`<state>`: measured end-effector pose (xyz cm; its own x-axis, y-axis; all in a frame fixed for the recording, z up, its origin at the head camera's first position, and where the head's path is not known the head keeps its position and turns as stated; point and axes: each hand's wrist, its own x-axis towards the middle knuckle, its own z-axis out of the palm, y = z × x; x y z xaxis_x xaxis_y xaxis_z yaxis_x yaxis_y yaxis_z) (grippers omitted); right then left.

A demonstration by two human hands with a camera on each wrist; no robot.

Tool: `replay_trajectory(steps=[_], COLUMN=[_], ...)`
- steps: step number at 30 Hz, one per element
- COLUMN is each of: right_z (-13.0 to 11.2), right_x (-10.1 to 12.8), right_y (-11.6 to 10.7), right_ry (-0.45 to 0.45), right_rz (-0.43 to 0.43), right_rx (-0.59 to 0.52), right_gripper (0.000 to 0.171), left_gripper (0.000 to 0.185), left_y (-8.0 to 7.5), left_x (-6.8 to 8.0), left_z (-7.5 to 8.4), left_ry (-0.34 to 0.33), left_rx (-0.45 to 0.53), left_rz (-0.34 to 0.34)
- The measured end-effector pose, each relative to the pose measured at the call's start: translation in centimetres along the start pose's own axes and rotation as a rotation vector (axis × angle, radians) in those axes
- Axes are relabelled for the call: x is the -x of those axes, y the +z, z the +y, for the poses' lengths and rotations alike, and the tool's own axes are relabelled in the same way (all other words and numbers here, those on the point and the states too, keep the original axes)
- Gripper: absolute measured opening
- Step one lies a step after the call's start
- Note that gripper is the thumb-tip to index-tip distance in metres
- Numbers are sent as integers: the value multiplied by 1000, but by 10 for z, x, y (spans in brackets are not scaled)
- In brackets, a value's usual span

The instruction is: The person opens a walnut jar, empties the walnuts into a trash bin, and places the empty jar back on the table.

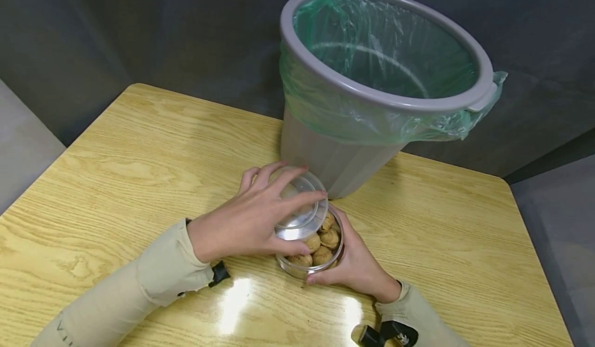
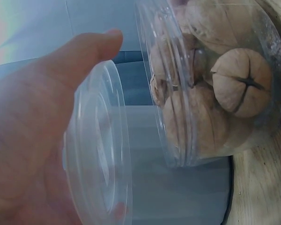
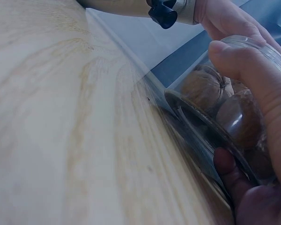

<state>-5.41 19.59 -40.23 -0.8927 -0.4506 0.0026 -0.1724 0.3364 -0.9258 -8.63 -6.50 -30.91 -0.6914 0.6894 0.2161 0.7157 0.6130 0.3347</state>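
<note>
Nearest the front edge of the wooden table (image 1: 116, 145), the right hand (image 1: 358, 264) wraps round the far-right side of a clear plastic jar (image 1: 310, 256), thumb and fingers curled against its wall, holding it down on the tabletop; the right wrist view shows the thumb over the upper wall and a finger low by the base. The jar stands a little in from the front edge, about mid-way along it, and is full of walnuts (image 1: 322, 243) that reach close to the rim. Above and slightly left of the jar's mouth, the left hand (image 1: 251, 218) holds the clear round lid (image 1: 297, 205), fingers spread over its top and the thumb hooked under its near edge; the lid is tilted and off the jar, with an open gap between the two in the left wrist view. Just behind the jar, touching or nearly touching it as far as the head view tells, stands a grey waste bin (image 1: 325, 156) lined with a green plastic bag (image 1: 381, 114), set toward the back edge of the table. The risks, as I judge them: the walnuts sit high, so any tip of the open jar could spill them over the tabletop; the lid is slick and held only by fingertips and thumb, so it could slip; and the bin is close enough that a sweep of the left hand backward might knock it.
</note>
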Motion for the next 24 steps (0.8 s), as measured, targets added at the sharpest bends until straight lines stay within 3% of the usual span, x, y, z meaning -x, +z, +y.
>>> replay_trajectory(steps=[24], right_z=[-1], right_x=[0], right_y=[1], right_ry=[0], right_rz=[11], right_rx=[-11], right_gripper=[134], left_gripper=[83], left_y=[1], left_x=[-1], left_z=[-7], left_ry=[-5], left_rx=[-2], left_rz=[-1])
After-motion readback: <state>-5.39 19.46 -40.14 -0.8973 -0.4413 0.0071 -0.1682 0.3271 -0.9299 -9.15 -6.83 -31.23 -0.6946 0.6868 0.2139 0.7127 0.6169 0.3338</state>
